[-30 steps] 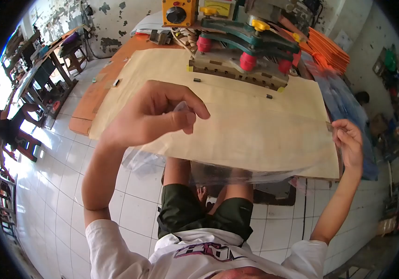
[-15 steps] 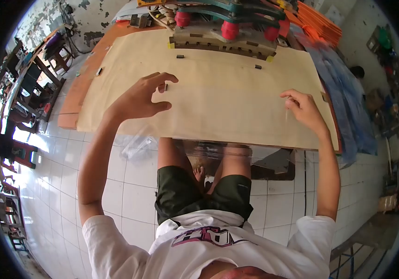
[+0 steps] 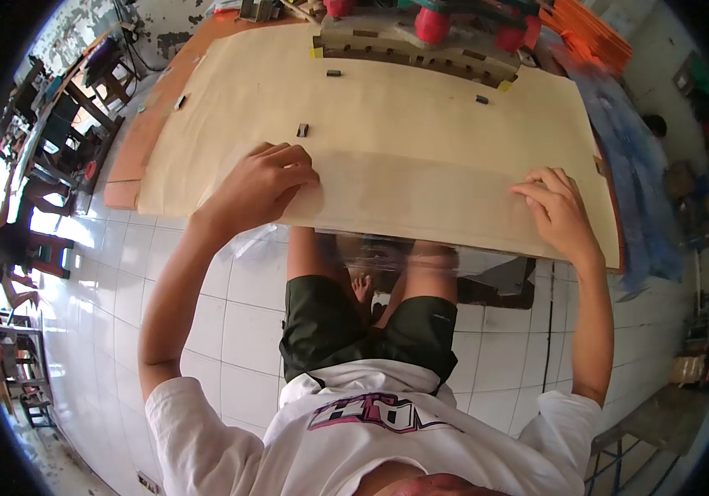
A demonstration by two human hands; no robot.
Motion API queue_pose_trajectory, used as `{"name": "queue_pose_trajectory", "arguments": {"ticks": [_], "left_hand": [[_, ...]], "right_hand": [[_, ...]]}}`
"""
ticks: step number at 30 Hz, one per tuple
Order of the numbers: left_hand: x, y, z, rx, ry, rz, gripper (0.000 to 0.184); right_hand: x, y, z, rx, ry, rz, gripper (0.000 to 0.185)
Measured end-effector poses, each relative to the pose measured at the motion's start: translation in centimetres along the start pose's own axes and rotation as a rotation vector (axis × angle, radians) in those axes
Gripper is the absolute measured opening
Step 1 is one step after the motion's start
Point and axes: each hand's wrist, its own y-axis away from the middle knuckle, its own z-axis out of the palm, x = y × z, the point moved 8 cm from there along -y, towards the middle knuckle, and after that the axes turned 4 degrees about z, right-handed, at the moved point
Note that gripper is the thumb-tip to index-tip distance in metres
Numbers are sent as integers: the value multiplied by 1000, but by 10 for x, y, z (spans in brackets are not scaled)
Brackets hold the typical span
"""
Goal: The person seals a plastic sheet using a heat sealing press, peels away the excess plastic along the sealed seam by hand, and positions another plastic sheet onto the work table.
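Note:
A clear plastic sheet [image 3: 421, 186] stretches between my hands over the near part of a cream-coloured board [image 3: 387, 107]. Its left end is pinched in the closed fingers of my left hand [image 3: 265, 186]. At the sheet's right end, my right hand [image 3: 565, 211] has its thumb and fingers closed on the edge. Beyond my left hand lies a small dark block [image 3: 302, 130]. Two similar pieces, one upper-middle [image 3: 334, 73] and one to the right [image 3: 482, 99], rest farther back on the board.
A machine base [image 3: 421, 62] with red-capped feet stands at the back. Orange sheets [image 3: 590, 37] are stacked behind right, and blue plastic [image 3: 623, 157] hangs over the right side. More clear plastic [image 3: 354, 248] droops at the front edge, above my legs.
My left hand has closed at the sheet's left end, uncovering the small block behind it. My right hand has come down a little to the sheet's right end. The view has shifted slightly.

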Motion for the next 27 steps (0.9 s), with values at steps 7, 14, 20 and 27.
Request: {"name": "queue_pose_trajectory", "arguments": {"ticks": [7, 14, 20, 27], "left_hand": [[19, 13, 1, 38, 58, -70, 28], [18, 14, 3, 26, 72, -127, 38], [22, 16, 1, 38, 129, -150, 45], [26, 19, 2, 166, 102, -181, 45]], "right_hand": [[-20, 19, 6, -56, 131, 28, 38], [-4, 25, 14, -169, 42, 28, 64], [2, 33, 12, -284, -122, 49, 79], [-7, 39, 18, -316, -68, 68, 97]]}}
